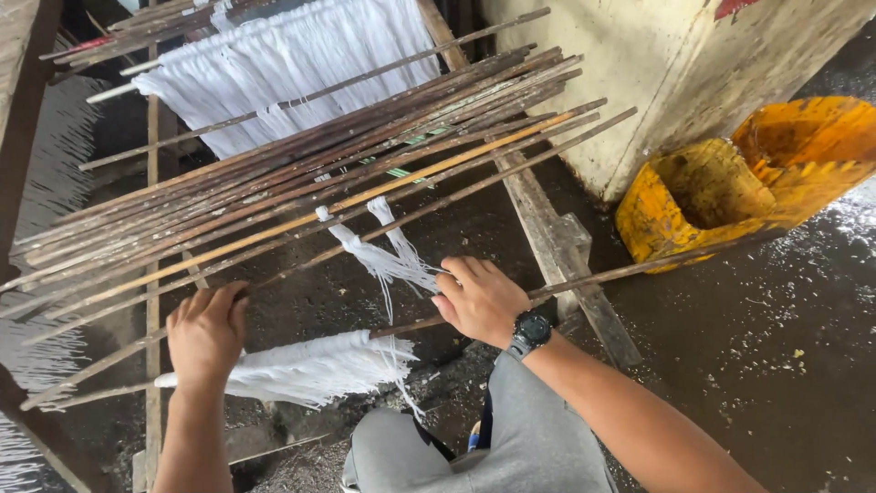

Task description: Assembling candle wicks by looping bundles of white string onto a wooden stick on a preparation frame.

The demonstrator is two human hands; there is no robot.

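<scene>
My left hand [206, 330] grips a thin brown stick [119, 358] near its left part. My right hand [478, 298], a black watch on its wrist, closes on the right part of a stick [630, 270] that runs toward the yellow tub. Between the hands a bundle of white noodle strands [310, 370] hangs over the near stick. A smaller white bunch [383, 256] dangles from a stick just above my right hand. Many bare sticks [301, 173] lie side by side on the wooden rack beyond.
More white strands [292, 64] hang over sticks at the far end of the rack. A wooden rail [557, 246] runs along the right side. A dirty yellow plastic tub [730, 183] stands on the wet dark floor by a pale wall. My grey-trousered knees [474, 447] are below.
</scene>
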